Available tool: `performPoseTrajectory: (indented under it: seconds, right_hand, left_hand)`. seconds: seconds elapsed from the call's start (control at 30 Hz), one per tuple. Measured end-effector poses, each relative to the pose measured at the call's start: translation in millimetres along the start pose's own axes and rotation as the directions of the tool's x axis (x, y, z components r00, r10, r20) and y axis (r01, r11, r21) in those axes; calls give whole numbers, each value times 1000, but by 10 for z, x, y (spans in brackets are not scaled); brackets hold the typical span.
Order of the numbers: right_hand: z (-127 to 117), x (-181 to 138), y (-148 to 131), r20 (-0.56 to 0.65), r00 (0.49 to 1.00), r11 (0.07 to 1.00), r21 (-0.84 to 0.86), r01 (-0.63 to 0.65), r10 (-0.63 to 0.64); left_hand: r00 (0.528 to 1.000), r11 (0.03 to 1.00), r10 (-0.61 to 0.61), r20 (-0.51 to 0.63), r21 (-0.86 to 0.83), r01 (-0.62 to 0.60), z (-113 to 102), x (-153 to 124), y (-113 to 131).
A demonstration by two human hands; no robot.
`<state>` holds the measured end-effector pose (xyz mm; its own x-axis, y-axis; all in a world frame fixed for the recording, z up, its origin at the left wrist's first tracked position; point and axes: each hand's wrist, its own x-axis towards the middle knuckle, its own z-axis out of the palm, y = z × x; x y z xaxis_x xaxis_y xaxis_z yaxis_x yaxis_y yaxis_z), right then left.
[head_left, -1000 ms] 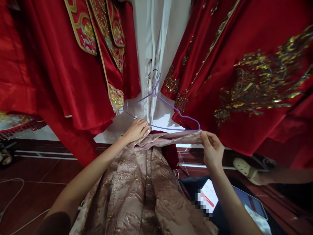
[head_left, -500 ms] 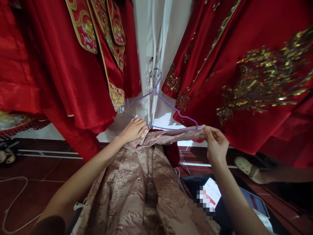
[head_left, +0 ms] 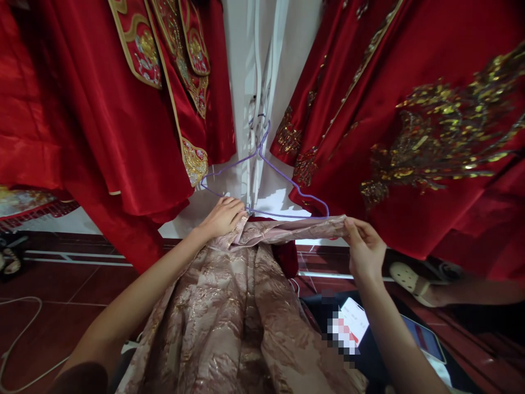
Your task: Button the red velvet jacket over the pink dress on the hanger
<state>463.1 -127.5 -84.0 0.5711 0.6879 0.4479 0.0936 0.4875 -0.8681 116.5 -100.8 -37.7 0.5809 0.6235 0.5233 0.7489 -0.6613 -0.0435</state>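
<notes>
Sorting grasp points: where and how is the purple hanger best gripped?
Purple hanger: likely the neck just below the hook, pinched from the wearer's side. Its shoulder wires converge there, clear of cloth, between hanging red garments. The lower bar looks worse: the left hand and brocade garment crowd it.

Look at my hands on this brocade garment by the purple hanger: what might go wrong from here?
The right hand pinches just the end of the pink band, so that end might slip free. The purple hanger looks like thin wire, so it could bend or tilt if the brocade garment pulled on one side. The right forearm passes close to the lit phone in this view, so a careless sweep might knock it.
</notes>
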Motion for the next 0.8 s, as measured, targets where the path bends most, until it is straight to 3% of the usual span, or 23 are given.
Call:
performPoseTrajectory:
  seconds: [0.17,0.3,0.5,0.67,0.73,0.8]
  right_hand:
    - [41,2,-50,-1,998,998,-12,59,-59]
    - [207,123,-211,24,985,980,-98,171,-170]
    - [679,350,-615,287,888,803,-390,450,-358]
    - [944,466,-622,402,837,783,-350,514,-370]
    - [986,496,-558,416,837,801,-326,503,-356]
    - [1008,508,-509,424,838,813,-312,491,-344]
  left_hand:
    - [1000,1000,17,11,-4,-17,-38,0,1]
    - [1000,998,17,10,-64,-16,-23,0,27]
    - [993,946,-108,-41,-310,90,195,134,261]
    - [970,851,-228,-87,-501,155,217,254,380]
    - [942,806,-314,-122,-558,197,159,239,281]
    - [851,765,-477,-219,-580,280,109,184,91]
